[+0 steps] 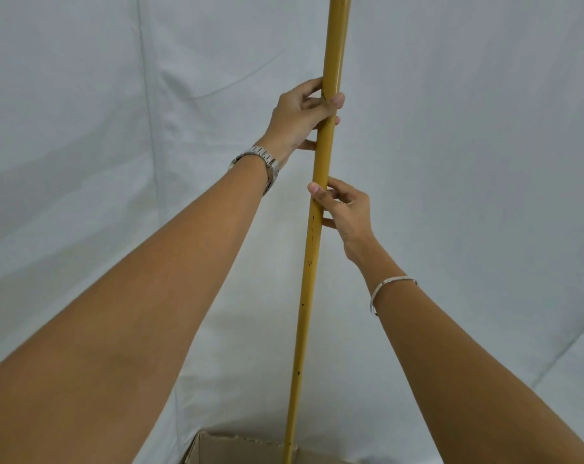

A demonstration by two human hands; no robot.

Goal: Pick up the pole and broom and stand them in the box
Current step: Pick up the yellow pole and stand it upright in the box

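Note:
A long yellow pole stands nearly upright in the middle of the view, and its top runs out of frame. Its lower end reaches down into the open cardboard box at the bottom edge. My left hand, with a metal watch on the wrist, is wrapped around the pole higher up. My right hand, with a thin bracelet on the wrist, grips the pole lower down with thumb and fingers. No broom shows in this view.
A white cloth sheet hangs behind everything and runs down under the box. Only the far rim of the box shows; its inside is mostly out of frame.

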